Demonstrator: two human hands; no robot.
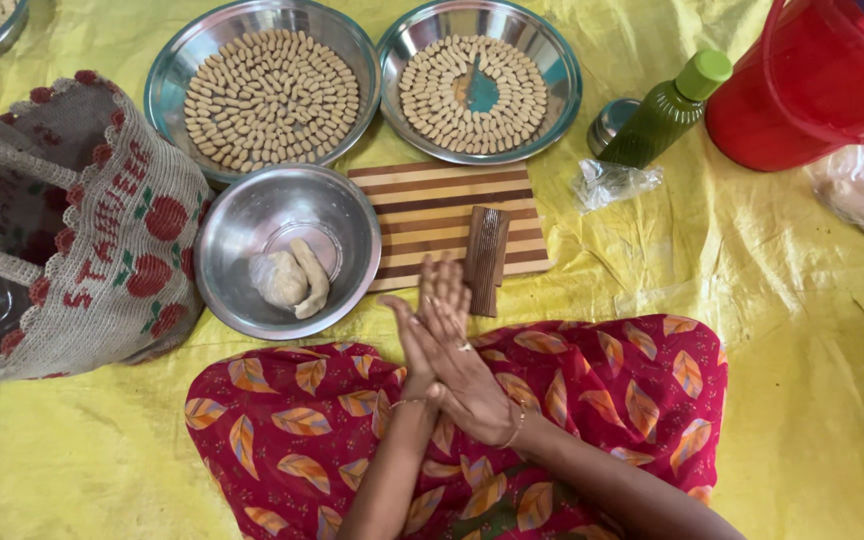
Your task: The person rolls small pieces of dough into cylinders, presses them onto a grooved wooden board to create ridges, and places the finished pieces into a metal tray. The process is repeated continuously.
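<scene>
My right hand (467, 375) lies palm-down across my left hand (415, 345), the two palms pressed flat together above my lap in red leaf-patterned cloth (592, 390). What is between the palms is hidden. Just beyond the fingertips lies a striped wooden board (432, 205) with a dark ribbed wooden tool (486, 258) on it. Left of the board, a steel bowl (242, 215) holds a lump and a roll of pale dough (292, 278). Two steel plates (167, 85) (562, 75) at the back carry several small dough pieces laid in rings.
A crocheted bag (117, 230) with red motifs stands at the left. A green bottle (664, 110), a small steel lid (610, 120), a crumpled plastic wrap (607, 183) and a red bucket (812, 90) sit at the back right. Everything rests on a yellow sheet (802, 300).
</scene>
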